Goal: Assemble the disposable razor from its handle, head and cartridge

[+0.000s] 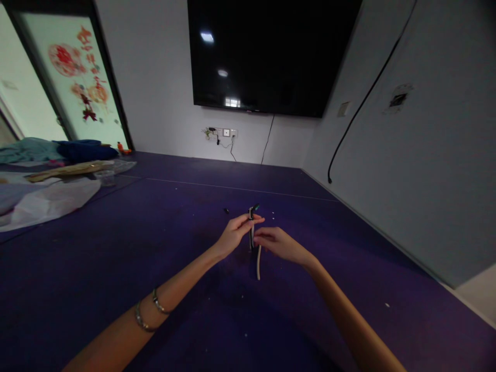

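Observation:
My left hand [233, 235] is closed on a slim black-and-white strip-like piece [251, 212], gripping it between thumb and fingers. Its upper end leans right and has a dark green tip; the exact kind is too small to make out. Just to the right and slightly lower, my right hand [282, 244] pinches near the lower part of that piece. A pale cord-like strip [259, 264] hangs down below the right fingertips, its top end hidden by them. On the purple surface [186, 268], a small black bit [226, 210] lies beyond the left hand.
White plastic sheeting [58, 204], a clear cup [105, 178] and folded dark blue cloth [85, 150] lie at the left. A large screen [271, 51] hangs on the wall ahead, with sockets [226, 133] beneath. A black cable [358, 109] dangles along the right wall.

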A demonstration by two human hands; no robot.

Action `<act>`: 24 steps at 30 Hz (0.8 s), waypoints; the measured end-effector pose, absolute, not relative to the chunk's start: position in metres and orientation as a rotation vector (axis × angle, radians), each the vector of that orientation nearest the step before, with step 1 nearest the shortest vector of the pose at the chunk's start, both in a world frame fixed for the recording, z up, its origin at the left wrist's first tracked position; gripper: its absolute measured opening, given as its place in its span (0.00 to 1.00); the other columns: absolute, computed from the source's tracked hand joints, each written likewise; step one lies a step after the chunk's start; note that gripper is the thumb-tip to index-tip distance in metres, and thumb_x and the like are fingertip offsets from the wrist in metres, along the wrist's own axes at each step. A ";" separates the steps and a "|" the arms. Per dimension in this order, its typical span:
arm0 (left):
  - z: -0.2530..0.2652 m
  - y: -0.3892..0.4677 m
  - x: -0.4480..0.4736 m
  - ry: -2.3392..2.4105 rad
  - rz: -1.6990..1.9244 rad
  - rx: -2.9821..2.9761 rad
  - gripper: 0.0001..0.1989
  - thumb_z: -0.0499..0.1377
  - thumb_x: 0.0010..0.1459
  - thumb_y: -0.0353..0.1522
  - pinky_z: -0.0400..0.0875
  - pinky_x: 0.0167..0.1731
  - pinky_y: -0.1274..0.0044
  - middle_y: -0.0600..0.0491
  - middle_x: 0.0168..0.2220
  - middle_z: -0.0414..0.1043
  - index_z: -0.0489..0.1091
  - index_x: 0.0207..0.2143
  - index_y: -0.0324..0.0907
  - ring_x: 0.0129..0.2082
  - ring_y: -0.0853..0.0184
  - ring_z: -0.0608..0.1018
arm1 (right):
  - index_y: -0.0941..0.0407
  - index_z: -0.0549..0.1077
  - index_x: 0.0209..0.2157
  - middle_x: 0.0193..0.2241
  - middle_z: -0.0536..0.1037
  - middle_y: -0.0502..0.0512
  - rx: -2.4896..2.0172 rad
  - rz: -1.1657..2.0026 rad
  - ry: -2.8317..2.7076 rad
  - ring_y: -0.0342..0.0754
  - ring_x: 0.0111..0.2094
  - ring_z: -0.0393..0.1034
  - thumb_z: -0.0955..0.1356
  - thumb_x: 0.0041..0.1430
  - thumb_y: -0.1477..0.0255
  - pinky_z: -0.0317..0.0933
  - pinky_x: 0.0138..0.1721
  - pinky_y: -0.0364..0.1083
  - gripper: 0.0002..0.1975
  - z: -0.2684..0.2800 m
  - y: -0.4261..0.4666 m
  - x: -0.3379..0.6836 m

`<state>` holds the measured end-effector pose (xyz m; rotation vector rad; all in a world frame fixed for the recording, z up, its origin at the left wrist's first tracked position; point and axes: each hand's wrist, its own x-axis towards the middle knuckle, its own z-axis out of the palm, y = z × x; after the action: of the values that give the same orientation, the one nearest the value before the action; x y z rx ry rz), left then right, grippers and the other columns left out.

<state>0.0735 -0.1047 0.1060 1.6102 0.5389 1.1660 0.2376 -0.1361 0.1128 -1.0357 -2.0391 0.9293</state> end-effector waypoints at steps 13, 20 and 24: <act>0.107 -0.089 0.061 0.592 0.856 1.371 0.21 0.55 0.55 0.43 0.65 0.46 0.68 0.41 0.47 0.71 0.68 0.45 0.37 0.47 0.58 0.73 | 0.59 0.70 0.21 0.17 0.66 0.47 -1.154 0.950 -1.805 0.38 0.17 0.55 0.65 0.50 0.60 0.48 0.18 0.39 0.16 0.105 -0.134 0.222; 0.121 -0.057 0.027 0.955 0.882 1.364 0.30 0.49 0.56 0.50 0.66 0.44 0.68 0.36 0.52 0.66 0.64 0.48 0.34 0.49 0.56 0.71 | 0.59 0.71 0.14 0.12 0.64 0.48 -1.708 0.556 -1.774 0.39 0.17 0.58 0.66 0.47 0.67 0.45 0.20 0.40 0.14 0.078 -0.117 0.227; 0.124 -0.048 0.014 0.969 0.917 1.364 0.29 0.48 0.56 0.49 0.67 0.44 0.68 0.37 0.51 0.67 0.65 0.47 0.35 0.49 0.57 0.71 | 0.58 0.70 0.13 0.13 0.67 0.51 -1.853 0.483 -1.875 0.42 0.18 0.64 0.66 0.45 0.70 0.48 0.20 0.40 0.12 0.065 -0.111 0.221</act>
<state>0.0137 -0.0478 0.1245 1.3644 0.9689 0.9170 0.2207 -0.1112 0.0649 -1.8529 -1.8749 0.4828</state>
